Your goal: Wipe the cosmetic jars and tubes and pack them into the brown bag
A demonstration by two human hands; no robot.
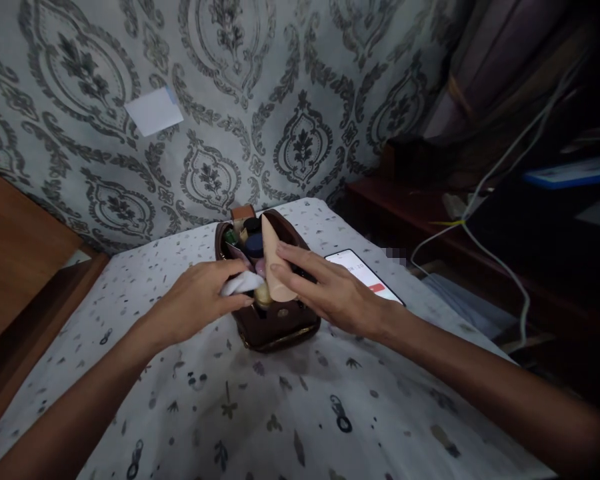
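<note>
A brown toiletry bag (280,333) stands unzipped on the bed, packed with small containers. My right hand (325,283) is closed around a peach squeeze tube (275,263), which leans with its flat end up over the bag's right side. At the bag's left side, my left hand (200,293) pinches a crumpled white item (243,283), perhaps tissue or cloth. Between the hands are a dark blue lid (254,245), a black cap (253,225) and a round gold-coloured container (263,295). A green item (230,237) shows at the bag's far left; deeper contents are hidden.
A lit phone (367,273) lies right of the bag on the printed bedsheet (260,413). Patterned wallpaper (300,147) with a white card (154,113) rises behind. Wooden furniture (25,253) borders the left; a white cable (523,293) hangs at the right.
</note>
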